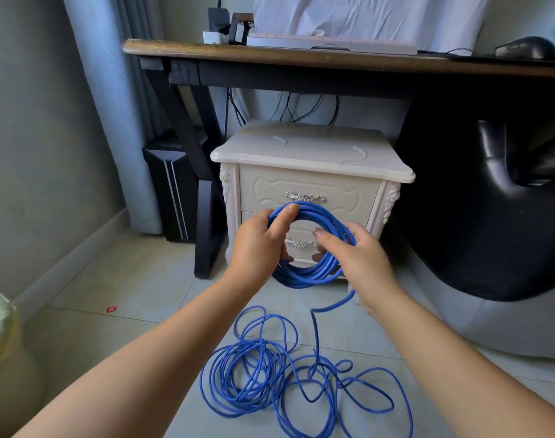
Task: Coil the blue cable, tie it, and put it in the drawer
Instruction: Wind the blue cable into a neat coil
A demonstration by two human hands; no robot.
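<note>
A coil of blue cable [314, 216] hangs upright in the air in front of a cream nightstand. My left hand [259, 245] grips the coil's left side, thumb over the top strands. My right hand [358, 254] grips its right side with fingers curled round the loops. From under the right hand a strand drops to a loose tangle of the same cable [270, 371] on the floor tiles. The nightstand's upper drawer [311, 188] and lower drawer [301, 245] are both closed; the coil partly hides the lower one.
The nightstand [311, 150] stands under a dark wooden desk [301, 56] with black legs. A black chair [503, 197] sits to the right, a computer tower [172, 188] to the left. A lined bin [1, 336] is at the left edge. A small red scrap [111, 309] lies on the floor.
</note>
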